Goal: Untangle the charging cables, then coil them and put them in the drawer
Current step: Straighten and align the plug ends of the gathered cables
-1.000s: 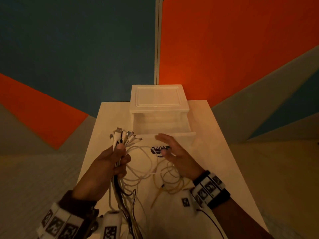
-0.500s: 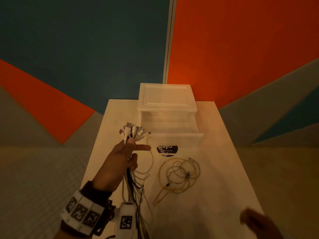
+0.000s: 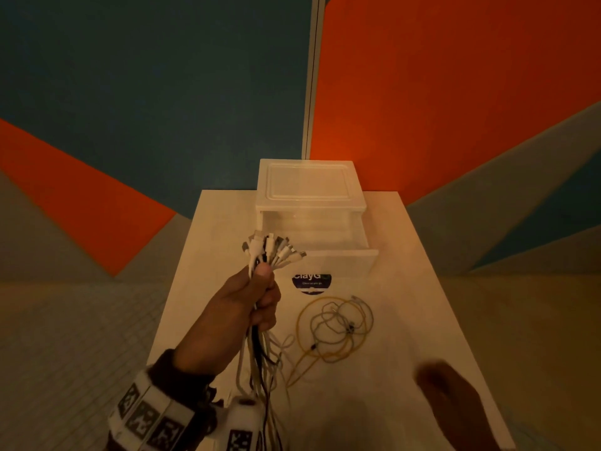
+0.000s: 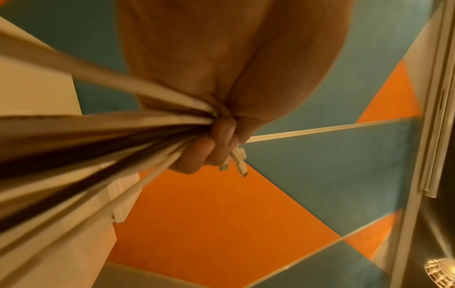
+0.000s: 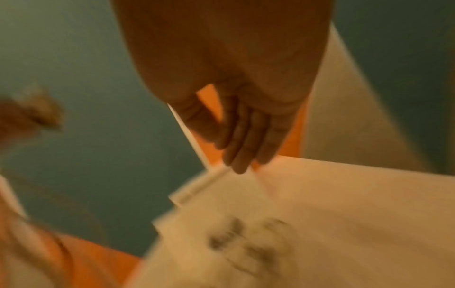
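left hand (image 3: 247, 301) is fisted tight round a bunch of charging cables (image 3: 260, 356), plug ends (image 3: 273, 249) fanned out above the thumb, the rest hanging down past the wrist. right hand (image 3: 452, 405) is low at the near right over the table (image 3: 422, 255), blurry, fingers straight and holding nothing. a loose yellow and grey cable tangle (image 3: 335, 330) lies on the table just in front of the open drawer (image 3: 341, 255). looks like we're mid untangling, nothing coiled yet. next move probably needs the free hand to pull one cable out of the bunch
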A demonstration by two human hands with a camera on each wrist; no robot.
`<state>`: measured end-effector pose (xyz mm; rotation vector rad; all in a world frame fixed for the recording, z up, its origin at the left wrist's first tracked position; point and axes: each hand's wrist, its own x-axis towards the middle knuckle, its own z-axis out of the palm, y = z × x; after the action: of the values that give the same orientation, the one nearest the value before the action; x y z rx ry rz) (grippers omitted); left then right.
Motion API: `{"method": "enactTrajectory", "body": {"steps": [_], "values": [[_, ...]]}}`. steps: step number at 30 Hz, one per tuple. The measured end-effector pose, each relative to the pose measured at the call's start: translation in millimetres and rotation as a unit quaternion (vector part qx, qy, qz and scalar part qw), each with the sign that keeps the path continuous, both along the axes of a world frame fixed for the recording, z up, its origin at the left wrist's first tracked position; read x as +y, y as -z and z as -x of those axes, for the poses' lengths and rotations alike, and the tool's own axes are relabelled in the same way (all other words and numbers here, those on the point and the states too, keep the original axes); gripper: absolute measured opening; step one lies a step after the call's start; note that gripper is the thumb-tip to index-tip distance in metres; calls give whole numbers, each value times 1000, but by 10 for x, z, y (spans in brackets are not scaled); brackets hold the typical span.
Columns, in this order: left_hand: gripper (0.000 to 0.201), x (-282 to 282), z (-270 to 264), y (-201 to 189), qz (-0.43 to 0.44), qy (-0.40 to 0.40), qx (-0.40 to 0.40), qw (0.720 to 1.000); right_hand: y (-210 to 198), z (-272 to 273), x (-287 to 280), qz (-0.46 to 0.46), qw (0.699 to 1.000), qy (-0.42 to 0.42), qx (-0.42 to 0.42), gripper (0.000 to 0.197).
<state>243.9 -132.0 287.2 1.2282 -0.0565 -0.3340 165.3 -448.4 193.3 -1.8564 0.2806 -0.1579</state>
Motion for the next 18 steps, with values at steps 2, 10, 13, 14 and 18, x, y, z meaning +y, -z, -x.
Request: {"method": "enactTrajectory", "body": {"steps": [2,10,13,14,18], "values": [[32,-74,47,-17,2,6,-4,1000,-315,-222,404,-34,985,-165,23,59],[29,-100,99,-37,15,-3,-5,1000,105,-496,1685,-144,801,-539,217,7],[28,-9,135,-27,33,-25,-1,999,428,-386,1654,-188,775,-521,304,44],[28,16,148,-20,39,-31,1,999,527,-356,1627,-203,762,-524,321,49],[35,31,192,32,54,-38,-6,998,908,-225,1555,-159,745,-533,368,38]]}}
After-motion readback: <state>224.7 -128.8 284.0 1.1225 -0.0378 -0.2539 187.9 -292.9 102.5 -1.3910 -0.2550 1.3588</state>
